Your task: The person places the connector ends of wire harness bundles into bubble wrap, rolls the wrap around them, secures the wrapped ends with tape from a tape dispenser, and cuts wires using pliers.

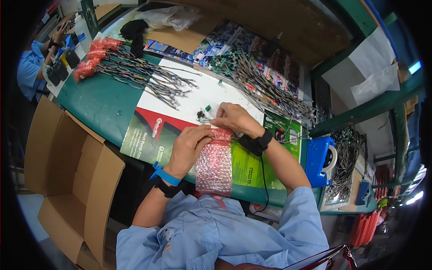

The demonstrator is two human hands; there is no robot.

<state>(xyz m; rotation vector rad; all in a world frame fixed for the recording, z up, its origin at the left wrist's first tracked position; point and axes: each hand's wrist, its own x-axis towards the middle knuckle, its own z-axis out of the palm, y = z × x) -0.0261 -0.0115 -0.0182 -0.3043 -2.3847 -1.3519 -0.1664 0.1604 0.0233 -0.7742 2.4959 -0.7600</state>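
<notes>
A sheet of pink bubble wrap (214,168) hangs over the front edge of the bench, its far end rolled around something. My left hand (191,146) presses on the left side of the roll, fingers bent over it. On the right side of the roll, my right hand (235,119) has its fingers closed near the far edge. Small connectors (201,115) and wire ends stick out just beyond the wrap. Wires also come out of the roll's right side, under my right wrist.
Red-wrapped cable bundles (87,66) lie at the back left, loose cables (265,85) at the back right. An open cardboard box (72,180) stands at left, a blue tape dispenser (319,162) at right. A co-worker (31,72) is at the far left.
</notes>
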